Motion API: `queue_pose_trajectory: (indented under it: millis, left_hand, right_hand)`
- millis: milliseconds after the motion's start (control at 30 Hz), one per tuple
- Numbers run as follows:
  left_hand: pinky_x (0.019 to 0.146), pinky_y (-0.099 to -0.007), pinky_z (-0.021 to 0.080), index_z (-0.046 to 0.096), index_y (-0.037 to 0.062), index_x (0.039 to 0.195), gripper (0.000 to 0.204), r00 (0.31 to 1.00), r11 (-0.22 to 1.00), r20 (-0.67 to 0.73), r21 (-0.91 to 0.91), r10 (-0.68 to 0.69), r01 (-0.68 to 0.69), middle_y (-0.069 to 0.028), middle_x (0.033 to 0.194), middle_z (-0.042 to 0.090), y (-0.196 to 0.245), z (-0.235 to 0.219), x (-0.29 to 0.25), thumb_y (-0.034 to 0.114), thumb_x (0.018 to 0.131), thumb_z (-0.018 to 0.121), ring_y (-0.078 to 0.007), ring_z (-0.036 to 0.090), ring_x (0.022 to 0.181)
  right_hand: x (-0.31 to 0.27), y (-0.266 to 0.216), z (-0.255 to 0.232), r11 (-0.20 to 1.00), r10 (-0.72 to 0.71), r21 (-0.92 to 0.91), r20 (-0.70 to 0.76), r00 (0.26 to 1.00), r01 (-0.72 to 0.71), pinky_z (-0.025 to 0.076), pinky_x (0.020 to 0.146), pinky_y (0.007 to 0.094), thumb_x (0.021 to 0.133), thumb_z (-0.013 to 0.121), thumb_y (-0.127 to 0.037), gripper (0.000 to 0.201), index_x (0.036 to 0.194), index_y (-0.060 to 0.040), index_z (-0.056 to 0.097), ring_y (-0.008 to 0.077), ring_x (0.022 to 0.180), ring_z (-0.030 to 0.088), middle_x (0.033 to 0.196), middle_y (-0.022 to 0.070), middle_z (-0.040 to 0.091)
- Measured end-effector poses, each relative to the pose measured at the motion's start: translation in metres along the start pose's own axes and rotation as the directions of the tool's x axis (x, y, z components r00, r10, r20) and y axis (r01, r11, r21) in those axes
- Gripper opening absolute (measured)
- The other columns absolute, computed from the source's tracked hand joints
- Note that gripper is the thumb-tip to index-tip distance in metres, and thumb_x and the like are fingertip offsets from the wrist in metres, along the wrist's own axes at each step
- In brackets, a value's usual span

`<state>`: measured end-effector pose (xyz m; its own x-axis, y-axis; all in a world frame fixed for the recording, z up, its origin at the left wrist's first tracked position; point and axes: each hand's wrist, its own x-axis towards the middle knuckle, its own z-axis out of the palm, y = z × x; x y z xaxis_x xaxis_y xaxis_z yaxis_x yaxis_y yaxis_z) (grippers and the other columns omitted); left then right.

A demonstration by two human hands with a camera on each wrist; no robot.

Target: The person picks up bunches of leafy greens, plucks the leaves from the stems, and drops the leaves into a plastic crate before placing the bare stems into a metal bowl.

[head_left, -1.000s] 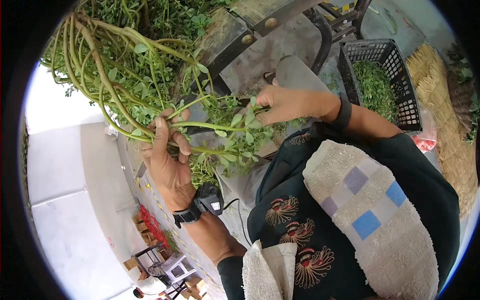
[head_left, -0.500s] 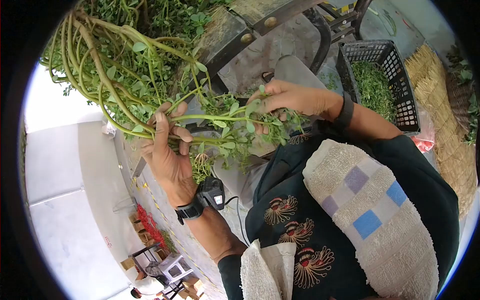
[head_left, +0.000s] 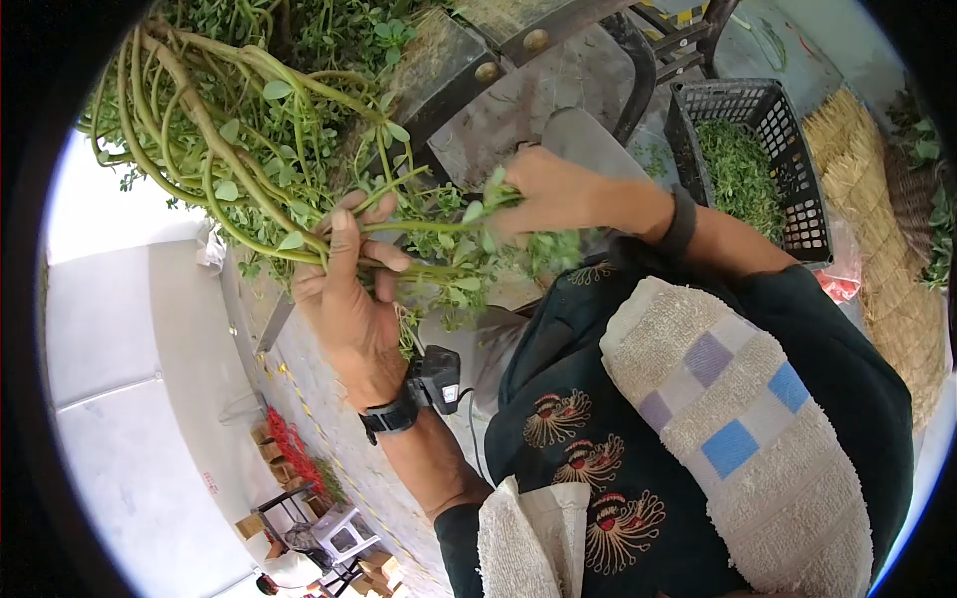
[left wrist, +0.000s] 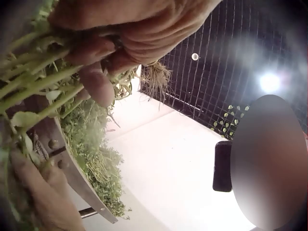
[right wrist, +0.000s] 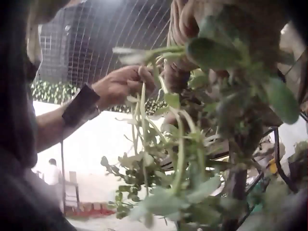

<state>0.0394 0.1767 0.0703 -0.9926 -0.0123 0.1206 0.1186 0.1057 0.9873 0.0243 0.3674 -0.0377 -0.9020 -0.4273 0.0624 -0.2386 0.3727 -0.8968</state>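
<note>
A bunch of long, smooth green stems with small rounded leaves is gripped by the left hand, fingers curled round it, palm up. Leafy tips are pinched by the right hand, held just beside. A black lattice crate of cut greens is seen only from the head; pale, stringy roots appear only in the left wrist view.

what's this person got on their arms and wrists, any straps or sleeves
Both hands are bare. The left hand has a black strap at the wrist carrying a small black camera unit with a thin dark cable; a dark sleeve starts near the elbow. The right hand has a plain black wristband, and its dark sleeve also ends near the elbow.
</note>
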Motion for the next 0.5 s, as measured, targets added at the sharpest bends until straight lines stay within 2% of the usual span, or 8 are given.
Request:
queue_pose_trajectory:
  millis: [33, 100, 133, 200, 333, 400, 433, 500]
  left_hand:
    - [0.033, -0.0163, 0.028, 0.058, -0.0037, 0.103, 0.028, 1.0, 1.0, 0.016, -0.008, -0.024, 0.025, -0.0196, 0.088, 0.067, 0.0, 0.004, -0.002, 0.021, 0.089, 0.058, -0.0095, 0.057, 0.048]
    - [0.032, -0.0166, 0.027, 0.058, -0.0051, 0.103, 0.027, 0.998, 0.995, 0.027, -0.074, -0.063, 0.065, -0.0202, 0.088, 0.067, -0.003, 0.01, -0.004, 0.018, 0.089, 0.058, -0.0095, 0.056, 0.045]
    - [0.032, -0.0166, 0.027, 0.058, -0.0051, 0.103, 0.027, 0.998, 0.995, 0.026, -0.074, -0.062, 0.063, -0.0202, 0.088, 0.067, -0.005, 0.009, -0.004, 0.018, 0.089, 0.058, -0.0095, 0.056, 0.045]
    - [0.032, -0.0167, 0.026, 0.057, -0.0059, 0.103, 0.027, 0.998, 0.996, 0.009, -0.059, -0.06, 0.06, -0.0214, 0.089, 0.066, -0.009, 0.009, -0.005, 0.017, 0.089, 0.058, -0.0095, 0.055, 0.044]
    - [0.032, -0.0166, 0.026, 0.057, -0.0064, 0.103, 0.027, 0.998, 0.996, 0.012, -0.069, -0.054, 0.054, -0.0221, 0.089, 0.066, -0.012, 0.009, -0.008, 0.018, 0.089, 0.058, -0.0097, 0.055, 0.043]
    - [0.035, -0.0144, 0.029, 0.057, -0.0034, 0.105, 0.028, 0.998, 0.998, 0.042, -0.057, -0.038, 0.04, -0.0195, 0.092, 0.066, -0.013, 0.006, -0.011, 0.02, 0.09, 0.058, -0.0066, 0.053, 0.049]
    - [0.035, -0.0144, 0.029, 0.057, -0.0034, 0.105, 0.028, 0.998, 0.998, 0.045, -0.06, -0.034, 0.036, -0.0195, 0.092, 0.066, -0.013, 0.005, -0.009, 0.02, 0.09, 0.058, -0.0066, 0.053, 0.049]
    - [0.035, -0.0148, 0.031, 0.056, -0.0032, 0.106, 0.026, 1.0, 0.997, -0.017, -0.082, -0.006, 0.005, -0.0198, 0.093, 0.066, -0.015, 0.0, -0.006, 0.018, 0.09, 0.056, -0.0084, 0.058, 0.053]
  right_hand:
    - [0.006, 0.003, 0.002, 1.0, 0.003, 0.0, 0.0, 1.0, -0.003, 0.048, 0.055, 0.0309, 0.072, 0.063, -0.021, 0.03, 0.07, 0.0087, 0.062, 0.0211, 0.058, 0.062, 0.062, 0.0152, 0.062]
    - [0.02, 0.013, 0.01, 0.999, -0.022, -0.039, -0.239, 0.971, 0.013, 0.043, 0.047, 0.0323, 0.071, 0.062, -0.026, 0.033, 0.06, 0.0046, 0.059, 0.0177, 0.049, 0.055, 0.052, 0.0118, 0.057]
    - [0.027, 0.02, 0.015, 0.999, -0.023, -0.041, -0.238, 0.971, 0.014, 0.043, 0.047, 0.0323, 0.071, 0.062, -0.026, 0.033, 0.06, 0.0046, 0.059, 0.0177, 0.049, 0.055, 0.052, 0.0118, 0.057]
    - [0.037, 0.027, 0.023, 0.995, 0.052, 0.1, -0.28, 0.959, -0.025, 0.041, 0.046, 0.034, 0.072, 0.061, -0.026, 0.033, 0.059, 0.0046, 0.059, 0.0172, 0.047, 0.052, 0.052, 0.0116, 0.057]
    - [0.034, 0.026, 0.024, 0.985, 0.11, 0.155, -0.248, 0.962, -0.072, 0.04, 0.045, 0.0322, 0.072, 0.061, -0.026, 0.032, 0.057, 0.0028, 0.059, 0.0153, 0.046, 0.051, 0.052, 0.0101, 0.058]
    - [0.028, 0.026, 0.024, 0.768, 0.241, 0.602, 0.043, 0.97, -0.218, 0.041, 0.047, 0.0291, 0.074, 0.061, -0.026, 0.029, 0.071, 0.0023, 0.062, 0.0134, 0.05, 0.052, 0.061, 0.0087, 0.063]
    - [0.025, 0.029, 0.029, 0.771, 0.24, 0.6, 0.039, 0.97, -0.214, 0.041, 0.047, 0.0291, 0.074, 0.061, -0.026, 0.029, 0.071, 0.0023, 0.062, 0.0134, 0.05, 0.052, 0.061, 0.0087, 0.063]
    - [0.016, 0.027, 0.042, 0.878, 0.119, 0.476, -0.322, 0.939, 0.051, 0.039, 0.049, 0.026, 0.079, 0.058, -0.024, 0.029, 0.091, 0.0016, 0.062, 0.0121, 0.051, 0.051, 0.069, 0.0057, 0.064]
